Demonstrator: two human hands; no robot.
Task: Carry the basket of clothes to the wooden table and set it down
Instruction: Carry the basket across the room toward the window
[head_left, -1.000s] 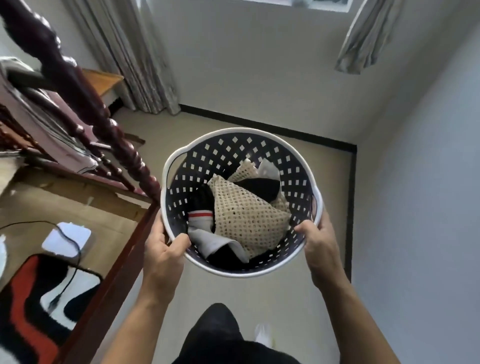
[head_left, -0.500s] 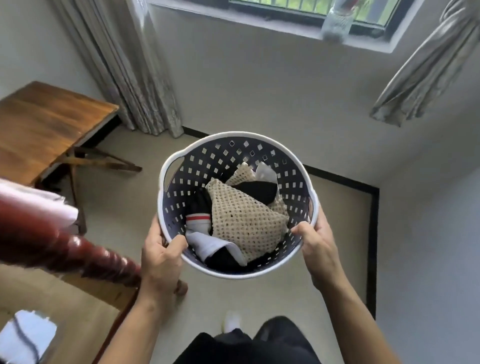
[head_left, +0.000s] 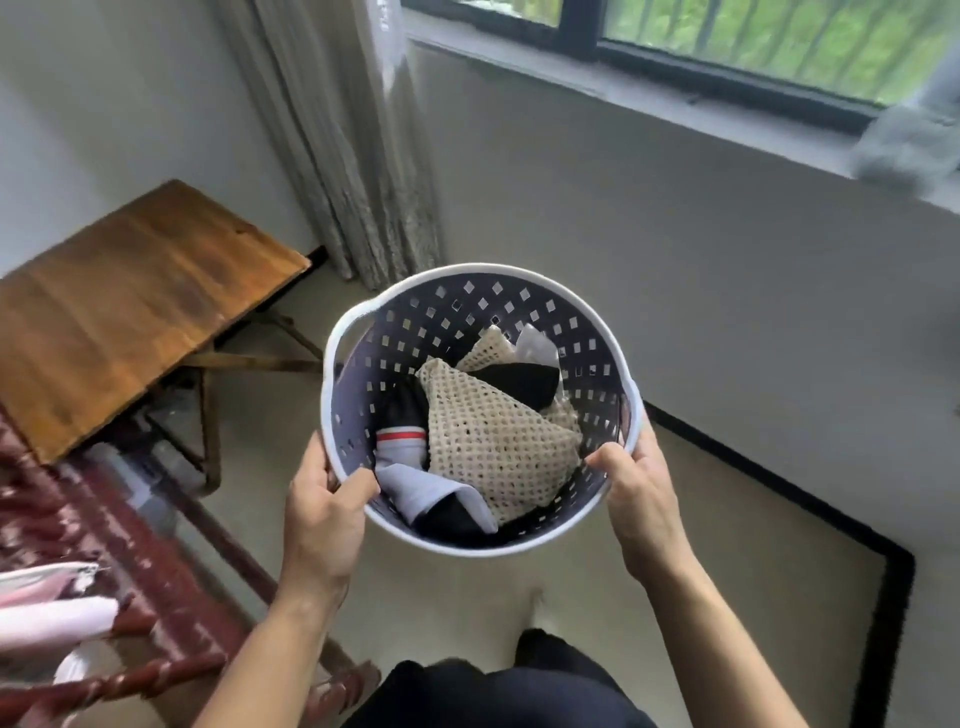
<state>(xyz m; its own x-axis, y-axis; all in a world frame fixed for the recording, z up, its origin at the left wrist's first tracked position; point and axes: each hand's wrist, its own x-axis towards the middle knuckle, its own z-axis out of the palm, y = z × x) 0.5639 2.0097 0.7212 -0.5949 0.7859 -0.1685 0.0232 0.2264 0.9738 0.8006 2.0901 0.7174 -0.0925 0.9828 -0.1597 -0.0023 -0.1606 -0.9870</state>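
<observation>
I hold a round dark basket (head_left: 467, 306) with a white rim and square holes in the air in front of me. Inside lie clothes (head_left: 493, 441): a beige mesh piece, black fabric and a grey-white garment with a red stripe. My left hand (head_left: 322, 514) grips the near left rim, thumb inside. My right hand (head_left: 636, 499) grips the near right rim. The wooden table (head_left: 130, 306) stands to the left by the wall, its brown top bare; the basket is to its right and apart from it.
A dark red turned-wood rail (head_left: 119, 530) with pink cloth (head_left: 47, 618) on it crosses the lower left. Grey curtains (head_left: 343, 145) hang behind the table. A window with a sill (head_left: 675, 88) runs along the far wall. Beige floor lies below the basket.
The view has swung left and closer to the window wall. The wooden table now appears larger and nearer on the left. Both hands keep the same grip on the basket.
</observation>
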